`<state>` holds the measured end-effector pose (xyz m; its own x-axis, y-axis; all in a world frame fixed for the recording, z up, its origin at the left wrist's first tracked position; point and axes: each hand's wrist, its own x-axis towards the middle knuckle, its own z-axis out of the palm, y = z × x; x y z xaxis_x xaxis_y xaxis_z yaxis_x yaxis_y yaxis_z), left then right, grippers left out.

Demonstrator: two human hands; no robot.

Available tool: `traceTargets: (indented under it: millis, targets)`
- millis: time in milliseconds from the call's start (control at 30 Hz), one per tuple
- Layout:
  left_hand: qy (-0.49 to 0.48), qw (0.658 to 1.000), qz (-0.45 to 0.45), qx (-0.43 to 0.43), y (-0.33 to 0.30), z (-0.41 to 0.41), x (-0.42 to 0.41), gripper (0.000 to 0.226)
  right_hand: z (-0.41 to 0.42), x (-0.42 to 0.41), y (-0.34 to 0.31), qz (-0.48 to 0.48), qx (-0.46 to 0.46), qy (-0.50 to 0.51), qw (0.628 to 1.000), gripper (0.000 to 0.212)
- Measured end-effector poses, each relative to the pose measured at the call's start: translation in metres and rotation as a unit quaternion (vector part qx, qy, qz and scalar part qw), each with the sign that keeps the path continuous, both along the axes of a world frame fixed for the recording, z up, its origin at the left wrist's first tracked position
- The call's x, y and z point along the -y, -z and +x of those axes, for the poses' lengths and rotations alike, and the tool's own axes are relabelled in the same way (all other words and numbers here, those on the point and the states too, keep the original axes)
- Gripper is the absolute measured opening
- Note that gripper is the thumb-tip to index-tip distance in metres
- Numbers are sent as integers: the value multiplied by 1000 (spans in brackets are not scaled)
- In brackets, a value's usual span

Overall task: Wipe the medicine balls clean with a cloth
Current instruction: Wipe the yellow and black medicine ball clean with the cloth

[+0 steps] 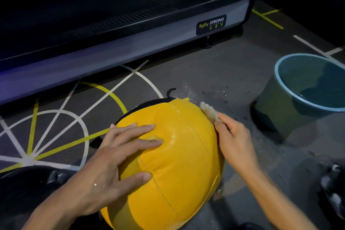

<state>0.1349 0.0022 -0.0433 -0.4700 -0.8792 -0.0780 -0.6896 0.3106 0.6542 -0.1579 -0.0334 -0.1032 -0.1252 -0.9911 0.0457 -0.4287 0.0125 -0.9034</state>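
Left hand (pixel 119 157) flat, fingers spread on medicine ball (pixel 173 166); right hand (pixel 234 141) pinching cloth (pixel 210 111) at 2 o'clock edge. Keep ball pinned, wipe along seams, rewet from bucket (pixel 280 106).

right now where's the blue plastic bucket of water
In the head view the blue plastic bucket stands on the grey floor at the right edge, beyond the right hand and right of the yellow medicine ball.

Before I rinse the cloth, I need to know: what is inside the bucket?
The bucket holds water low down, dark and still. The near wall hides the bottom, and the frame cuts off the right side, so anything lying there cannot be seen.
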Motion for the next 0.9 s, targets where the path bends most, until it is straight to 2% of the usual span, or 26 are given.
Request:
traceTargets:
  millis: [33, 100, 200, 333, 533, 767, 900]
  targets:
    - [3, 1000, -1, -3, 1, -2, -2, 60, -1, 0, -3, 7, -6, 3, 1000, 38]
    - [9, 1000, -8, -6, 2, -5, -4, 59, 17, -6, -18, -56, -21, -55, 997, 38]
    - [18, 1000, -15, -3, 3, -6, -3, 58, 43, -9, -26, -148, -120, -168, 967, 40]
    - [18, 1000, -14, -12, 3, -2, -3, 57, 22, 13, -28, -127, -163, -113, 972, 35]
    - [28, 999, 4, -27, 3, 0, -4, 55, 11, -48, -24, -189, -242, -138, 942, 37]
    - [53, 998, -6, -17, 3, -7, -4, 52, 25, 6, -25, -156, -228, -131, 952, 36]
    - [46, 999, -4, -22, 5, -4, -2, 52, 19, 1, -27, -136, -222, -146, 954, 39]
